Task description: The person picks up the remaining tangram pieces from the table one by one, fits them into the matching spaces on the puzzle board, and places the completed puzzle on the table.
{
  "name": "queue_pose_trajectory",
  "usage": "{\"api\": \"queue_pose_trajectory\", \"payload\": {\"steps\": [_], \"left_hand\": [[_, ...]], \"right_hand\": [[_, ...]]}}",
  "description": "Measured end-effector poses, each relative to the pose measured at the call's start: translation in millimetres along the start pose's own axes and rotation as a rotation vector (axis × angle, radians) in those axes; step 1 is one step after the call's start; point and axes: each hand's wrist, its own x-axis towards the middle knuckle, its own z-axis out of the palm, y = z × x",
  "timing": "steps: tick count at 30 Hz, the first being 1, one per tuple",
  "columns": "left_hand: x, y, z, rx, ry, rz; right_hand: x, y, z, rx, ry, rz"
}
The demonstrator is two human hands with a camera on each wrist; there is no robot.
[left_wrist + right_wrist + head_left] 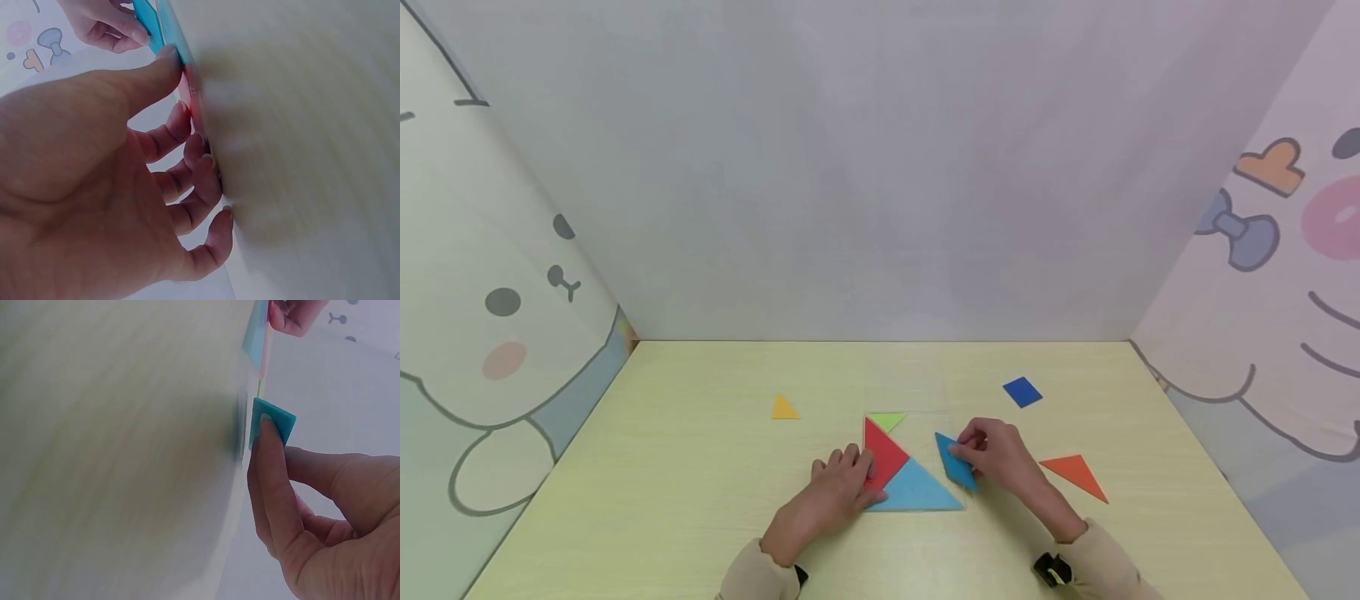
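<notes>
My right hand (996, 454) pinches a blue parallelogram tangram piece (953, 461) between thumb and fingers. In the right wrist view this piece (273, 420) is tilted and raised off the table. My left hand (831, 492) rests with its fingers on a large red triangle (887, 454), its thumb on the left corner of a large light blue triangle (917, 490). Those two triangles lie edge to edge. A small light green triangle (887, 421) sits just behind the red one, partly covered by it or touching it; I cannot tell which.
On the table (685, 467) a small yellow triangle (785, 408) lies at the back left. A dark blue square (1022, 392) lies at the back right, and an orange triangle (1078, 477) is beside the right forearm. A pale wall (880, 167) borders the table's far edge.
</notes>
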Motion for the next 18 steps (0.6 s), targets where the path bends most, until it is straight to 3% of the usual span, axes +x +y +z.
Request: {"api": "queue_pose_trajectory", "payload": {"steps": [18], "left_hand": [[1.0,-1.1,1.9,0.008,0.006,0.001]], "right_hand": [[0.5,-3.2,6.4,-0.067,-0.024,0.014]]}}
